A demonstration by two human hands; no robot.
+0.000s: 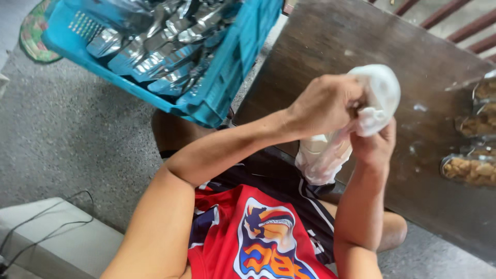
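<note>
Two hands are on one thing, a thin white plastic bag [356, 129], and both hold it in the air above the near edge of the dark wooden counter [330, 41].

Going from the left: a blue plastic crate [243, 62] with shiny silver packets [160, 51] in it sits on the grey floor [67, 134], well apart from my hands. Next comes my left hand [323, 103]. It is clenched on the upper part of the bag, where the plastic is bunched into a round white lump. My right hand [374, 144] is just under that lump and closes on the same plastic from below, so the two hands almost touch each other.

The bag's long axis runs slanted, from the lump at the upper right down to the loose end at the lower left, which hangs toward my red shirt [248, 237]. Neither hand is nearer; both grip the same top end, left above and right below.

On the far right, small clear packs of brown snacks [470, 170] lie on the counter, apart from the bag.
</note>
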